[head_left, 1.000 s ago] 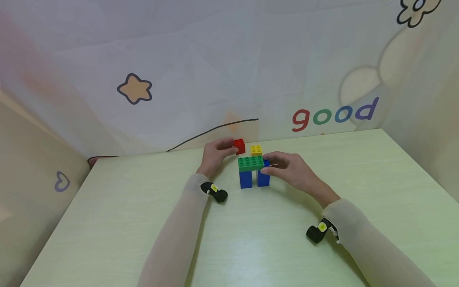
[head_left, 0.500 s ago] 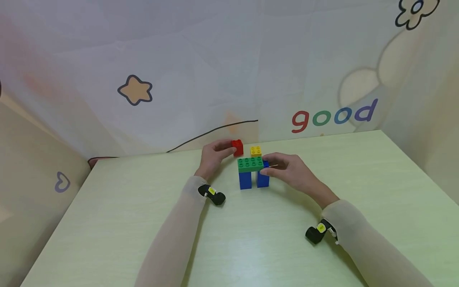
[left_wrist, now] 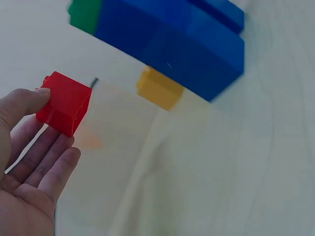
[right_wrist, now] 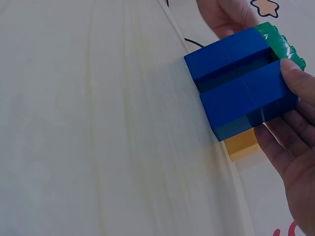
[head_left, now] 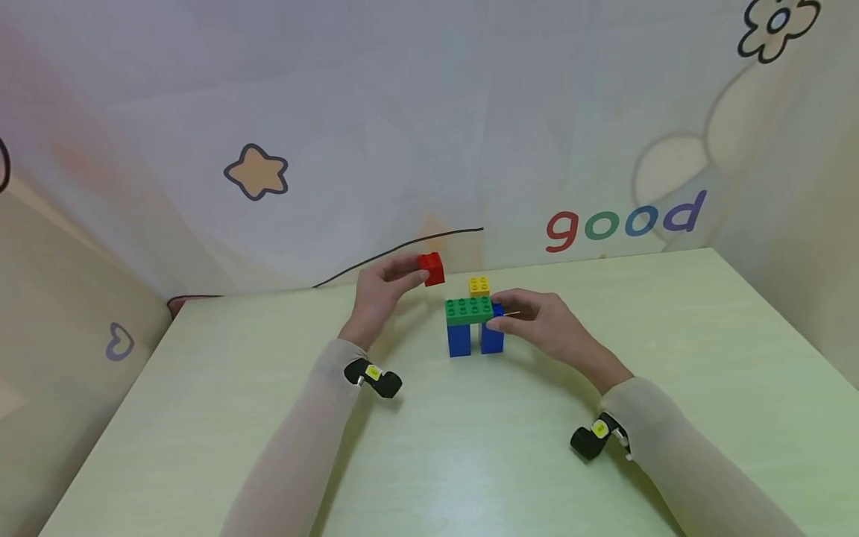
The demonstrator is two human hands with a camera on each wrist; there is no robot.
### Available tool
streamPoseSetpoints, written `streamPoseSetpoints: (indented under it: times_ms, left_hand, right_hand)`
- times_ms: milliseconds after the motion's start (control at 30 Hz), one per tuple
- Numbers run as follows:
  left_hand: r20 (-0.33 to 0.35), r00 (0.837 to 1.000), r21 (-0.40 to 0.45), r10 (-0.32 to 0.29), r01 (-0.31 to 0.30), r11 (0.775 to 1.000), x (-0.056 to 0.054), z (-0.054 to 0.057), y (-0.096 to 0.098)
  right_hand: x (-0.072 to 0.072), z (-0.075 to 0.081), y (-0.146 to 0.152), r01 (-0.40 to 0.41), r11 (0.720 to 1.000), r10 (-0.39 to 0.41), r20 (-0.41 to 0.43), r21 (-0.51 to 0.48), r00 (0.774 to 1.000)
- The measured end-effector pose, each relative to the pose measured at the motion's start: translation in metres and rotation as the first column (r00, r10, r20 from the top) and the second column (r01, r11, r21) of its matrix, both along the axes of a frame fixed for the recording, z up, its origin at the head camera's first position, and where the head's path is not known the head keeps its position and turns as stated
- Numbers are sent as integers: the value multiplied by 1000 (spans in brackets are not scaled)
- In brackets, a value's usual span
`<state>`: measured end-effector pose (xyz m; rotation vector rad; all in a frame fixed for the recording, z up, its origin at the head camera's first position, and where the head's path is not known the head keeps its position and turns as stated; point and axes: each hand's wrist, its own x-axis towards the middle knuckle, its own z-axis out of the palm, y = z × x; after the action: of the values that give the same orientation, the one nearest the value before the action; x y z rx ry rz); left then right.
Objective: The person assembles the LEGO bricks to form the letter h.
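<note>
Between thumb and fingertips, my left hand [head_left: 376, 297] pinches a red toy brick [head_left: 432, 270], raised above the table near the back wall. The left wrist view shows this red brick [left_wrist: 66, 98] with the lower fingers spread loosely beneath it. A small bridge stands in the middle: a green studded brick [head_left: 468, 310] lies across two blue pillars [head_left: 459, 341]. My right hand [head_left: 546, 321] grips the upper part of the right pillar, its thumb in front and its fingers behind. Each pillar [right_wrist: 241, 98] is made of stacked blue bricks.
A yellow brick [head_left: 479, 286] stands just behind the bridge, partly hidden by it. The pale table [head_left: 429, 462] ends at a printed cloth backdrop [head_left: 376, 134], close behind the bricks. Dark wrist cameras [head_left: 374, 377] are strapped to both sleeves.
My left hand has moved left and up with the red brick, away from beside the yellow brick. The right hand keeps its grip on the bridge, which stays in place.
</note>
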<state>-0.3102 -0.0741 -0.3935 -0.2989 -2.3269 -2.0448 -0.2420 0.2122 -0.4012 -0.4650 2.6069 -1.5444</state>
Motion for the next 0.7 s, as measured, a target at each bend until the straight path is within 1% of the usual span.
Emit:
streamPoseSetpoints:
  times_ms: [167, 267, 367, 467, 567, 700]
  left_hand:
    - [-40, 999, 5, -7, 7, 1000, 16, 17, -2]
    - [-59, 998, 8, -23, 23, 1000, 25, 23, -2]
    - [-82, 995, 22, -50, 52, 998, 33, 28, 0]
    - [-107, 992, 37, -74, 78, 996, 39, 33, 1]
    - [-129, 988, 34, -86, 91, 995, 44, 35, 2]
    - [-139, 985, 27, -99, 103, 994, 49, 37, 3]
  right_hand:
    - [1, 0, -2, -2, 1000, 2, -2, -6, 1000]
    - [1, 0, -2, 2, 1000, -2, 3, -4, 1000]
    - [1, -1, -2, 10, 1000, -10, 6, 6, 1000]
    - [1, -1, -1, 17, 1000, -17, 9, 10, 1000]
    - [1, -1, -1, 17, 1000, -17, 4, 11, 1000]
    - [1, -1, -1, 9, 1000, -9, -2, 7, 1000]
